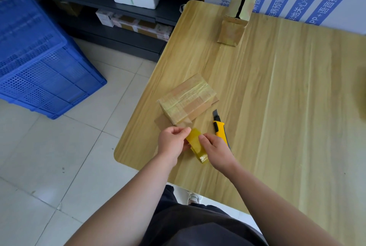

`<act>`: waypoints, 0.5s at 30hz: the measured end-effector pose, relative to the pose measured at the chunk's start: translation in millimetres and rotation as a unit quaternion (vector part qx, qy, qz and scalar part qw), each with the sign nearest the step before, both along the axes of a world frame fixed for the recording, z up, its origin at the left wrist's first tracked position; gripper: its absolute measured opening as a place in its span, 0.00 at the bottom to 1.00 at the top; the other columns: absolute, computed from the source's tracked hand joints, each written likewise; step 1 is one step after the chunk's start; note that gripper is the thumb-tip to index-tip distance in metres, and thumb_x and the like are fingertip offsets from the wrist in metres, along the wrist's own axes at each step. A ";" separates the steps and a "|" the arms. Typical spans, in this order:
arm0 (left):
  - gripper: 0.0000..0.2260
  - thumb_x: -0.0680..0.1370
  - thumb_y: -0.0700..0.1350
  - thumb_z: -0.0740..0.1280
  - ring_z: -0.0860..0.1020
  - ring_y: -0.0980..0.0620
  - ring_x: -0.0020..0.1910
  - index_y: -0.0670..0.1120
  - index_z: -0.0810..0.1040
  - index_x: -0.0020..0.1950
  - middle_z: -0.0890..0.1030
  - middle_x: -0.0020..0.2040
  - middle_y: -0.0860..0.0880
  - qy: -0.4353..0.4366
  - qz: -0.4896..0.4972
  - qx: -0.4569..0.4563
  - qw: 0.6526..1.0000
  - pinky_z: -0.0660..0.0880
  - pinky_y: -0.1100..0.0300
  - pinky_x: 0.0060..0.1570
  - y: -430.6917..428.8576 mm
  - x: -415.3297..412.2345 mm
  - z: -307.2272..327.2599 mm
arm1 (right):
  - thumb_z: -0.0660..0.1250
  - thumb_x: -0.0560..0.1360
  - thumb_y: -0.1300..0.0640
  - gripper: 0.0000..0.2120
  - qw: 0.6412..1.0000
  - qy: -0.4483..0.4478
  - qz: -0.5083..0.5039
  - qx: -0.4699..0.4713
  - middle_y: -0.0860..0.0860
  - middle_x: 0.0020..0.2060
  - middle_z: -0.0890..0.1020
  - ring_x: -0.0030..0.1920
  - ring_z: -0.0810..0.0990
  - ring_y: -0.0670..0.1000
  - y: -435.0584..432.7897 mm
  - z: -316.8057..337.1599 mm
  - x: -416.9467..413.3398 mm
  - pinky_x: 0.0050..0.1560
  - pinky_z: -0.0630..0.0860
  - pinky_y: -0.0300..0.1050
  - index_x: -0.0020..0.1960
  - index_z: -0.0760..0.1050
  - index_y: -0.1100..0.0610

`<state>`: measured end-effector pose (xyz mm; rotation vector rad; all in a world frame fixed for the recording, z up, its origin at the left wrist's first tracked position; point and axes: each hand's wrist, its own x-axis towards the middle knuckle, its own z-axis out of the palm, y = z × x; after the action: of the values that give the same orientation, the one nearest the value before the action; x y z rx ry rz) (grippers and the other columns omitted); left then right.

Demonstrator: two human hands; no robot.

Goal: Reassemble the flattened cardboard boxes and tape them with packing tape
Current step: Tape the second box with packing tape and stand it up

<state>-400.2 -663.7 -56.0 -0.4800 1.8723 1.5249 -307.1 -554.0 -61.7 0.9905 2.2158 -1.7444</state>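
Between the two hands sits the packing tape, just above the table. The left hand pinches one edge and the right hand curls round the other. Just beyond the left hand's fingers lies the cardboard box (already striped with glossy tape), with a yellow utility knife right beside the right hand.

table: wood-grain, smooth | box: cardboard, glossy tape
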 end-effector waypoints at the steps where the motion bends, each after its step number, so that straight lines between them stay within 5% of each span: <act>1: 0.05 0.74 0.41 0.74 0.83 0.46 0.41 0.42 0.78 0.44 0.84 0.46 0.42 -0.010 0.014 0.010 1.000 0.80 0.58 0.33 2.3 -0.2 -0.7 | 0.57 0.81 0.45 0.20 1.000 -0.002 -0.004 0.012 0.46 0.28 0.69 0.30 0.67 0.45 3.4 -1.4 0.8 0.30 0.65 0.36 0.39 0.72 0.58; 4: 0.04 0.74 0.39 0.73 0.82 0.48 0.41 0.43 0.79 0.43 0.83 0.45 0.43 -0.014 0.027 0.004 1.000 0.79 0.59 0.33 3.5 -0.9 -3.4 | 0.57 0.79 0.43 0.17 0.988 -0.031 -0.030 0.150 0.50 0.39 0.75 0.40 0.75 0.50 21.0 -11.0 1.8 0.38 0.70 0.45 0.45 0.74 0.56; 8: 0.05 0.74 0.41 0.73 0.80 0.48 0.42 0.45 0.79 0.41 0.82 0.43 0.45 0.007 0.024 -0.016 1.000 0.81 0.50 0.46 2.4 -3.2 -4.6 | 0.66 0.75 0.43 0.20 0.960 -0.139 -0.019 0.244 0.52 0.56 0.71 0.57 0.72 0.55 43.8 -29.0 4.4 0.54 0.71 0.49 0.61 0.70 0.55; 10: 0.06 0.73 0.45 0.74 0.79 0.49 0.42 0.46 0.79 0.41 0.82 0.42 0.47 0.026 0.023 -0.032 0.999 0.78 0.51 0.48 2.3 -5.7 -3.6 | 0.69 0.73 0.44 0.21 0.954 -0.177 0.000 0.241 0.53 0.55 0.72 0.56 0.73 0.56 48.6 -34.1 3.6 0.51 0.72 0.49 0.58 0.68 0.56; 15: 0.08 0.73 0.49 0.75 0.77 0.56 0.37 0.47 0.79 0.40 0.81 0.38 0.52 0.064 0.025 -0.061 0.996 0.71 0.63 0.36 0.0 -8.8 -1.3 | 0.69 0.70 0.51 0.20 0.954 -0.202 0.045 0.216 0.49 0.44 0.75 0.41 0.76 0.52 57.2 -27.8 1.8 0.34 0.70 0.44 0.57 0.64 0.52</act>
<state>-408.9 -663.7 -57.3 -0.4965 2.0756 1.5117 -305.3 -496.8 -89.5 1.1786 2.3505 -0.9205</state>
